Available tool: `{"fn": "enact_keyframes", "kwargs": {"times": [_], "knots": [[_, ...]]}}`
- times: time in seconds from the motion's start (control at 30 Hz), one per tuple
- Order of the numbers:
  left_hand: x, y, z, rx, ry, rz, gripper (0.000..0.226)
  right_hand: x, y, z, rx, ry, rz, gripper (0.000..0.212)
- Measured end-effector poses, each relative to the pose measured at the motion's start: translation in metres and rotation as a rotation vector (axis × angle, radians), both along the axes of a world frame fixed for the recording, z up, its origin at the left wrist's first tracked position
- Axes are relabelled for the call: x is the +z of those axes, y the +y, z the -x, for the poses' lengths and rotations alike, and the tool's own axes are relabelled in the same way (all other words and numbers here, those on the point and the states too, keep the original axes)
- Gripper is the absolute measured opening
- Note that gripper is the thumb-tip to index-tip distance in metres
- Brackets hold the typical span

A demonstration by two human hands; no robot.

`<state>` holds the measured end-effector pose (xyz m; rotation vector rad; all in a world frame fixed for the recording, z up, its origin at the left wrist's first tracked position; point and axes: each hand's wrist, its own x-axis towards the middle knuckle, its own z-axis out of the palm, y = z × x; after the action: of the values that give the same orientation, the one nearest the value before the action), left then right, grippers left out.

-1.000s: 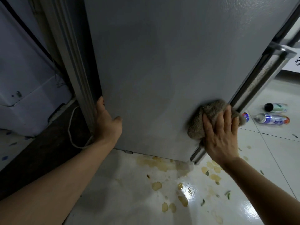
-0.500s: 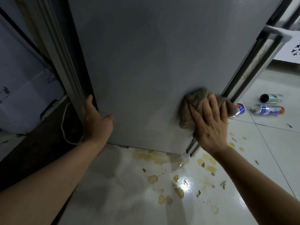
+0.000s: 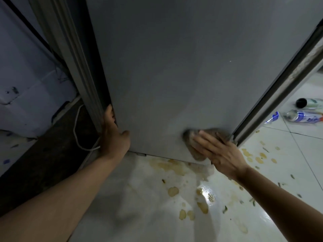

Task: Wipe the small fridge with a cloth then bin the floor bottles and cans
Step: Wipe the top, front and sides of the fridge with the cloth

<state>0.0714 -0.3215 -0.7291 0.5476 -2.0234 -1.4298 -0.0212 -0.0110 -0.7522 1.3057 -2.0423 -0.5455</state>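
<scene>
The grey side panel of the small fridge [image 3: 174, 67] fills the upper middle of the view. My right hand [image 3: 220, 152] presses a brown-grey cloth [image 3: 194, 147] flat against the panel's lower right corner, beside the door seal. My left hand [image 3: 113, 135] grips the panel's lower left rear edge. On the floor at the right lie a blue-and-white plastic bottle [image 3: 304, 117], a dark-capped green bottle [image 3: 309, 102], and a blue-and-white can [image 3: 272, 117] partly hidden behind the fridge door.
The white tiled floor [image 3: 139, 206] carries yellow-brown spill patches [image 3: 174, 165] and bits of debris below the fridge. A white cable [image 3: 76, 133] loops at the fridge's left rear. A pale blue wall [image 3: 26, 75] stands to the left.
My right hand has slid the cloth down the panel to its bottom right corner. The left hand keeps its hold on the rear edge. The view has shifted slightly.
</scene>
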Motion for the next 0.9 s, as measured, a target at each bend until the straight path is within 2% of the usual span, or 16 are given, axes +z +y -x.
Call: {"fn": "enact_keyframes", "kwargs": {"times": [0.13,0.2,0.27,0.37,0.47,0.53,0.63,0.73,0.83,0.9], "knots": [[-0.003,-0.007,-0.001,0.010,0.045,-0.017,0.070,0.017,-0.048,0.002,-0.031,-0.001,0.315,0.077],[-0.004,-0.010,0.000,0.016,0.044,-0.025,0.066,0.007,-0.065,0.000,-0.050,0.013,0.348,0.070],[-0.006,-0.012,-0.001,0.017,0.030,-0.014,0.066,-0.014,-0.071,-0.005,-0.017,0.021,0.204,0.073],[-0.006,-0.012,-0.003,0.016,0.016,-0.012,0.068,-0.037,-0.075,-0.014,0.087,-0.016,-0.136,0.088],[-0.008,-0.018,-0.006,-0.040,-0.003,-0.035,0.069,-0.035,-0.081,-0.016,0.074,-0.049,-0.204,0.097],[-0.011,-0.023,-0.008,-0.087,-0.020,-0.075,0.066,-0.021,-0.089,-0.014,0.093,-0.027,-0.124,0.089],[-0.018,-0.031,-0.009,-0.164,-0.030,-0.235,0.053,0.008,-0.124,-0.013,0.112,-0.049,0.152,0.066],[-0.025,-0.039,-0.011,-0.215,-0.029,-0.333,0.048,0.016,-0.157,-0.015,0.111,-0.043,0.257,0.060],[-0.028,-0.047,-0.010,-0.235,-0.024,-0.332,0.052,0.000,-0.171,-0.019,0.130,-0.014,0.115,0.060],[-0.028,-0.050,-0.010,-0.252,-0.025,-0.364,0.055,-0.012,-0.177,-0.024,0.112,-0.053,-0.155,0.064]]}}
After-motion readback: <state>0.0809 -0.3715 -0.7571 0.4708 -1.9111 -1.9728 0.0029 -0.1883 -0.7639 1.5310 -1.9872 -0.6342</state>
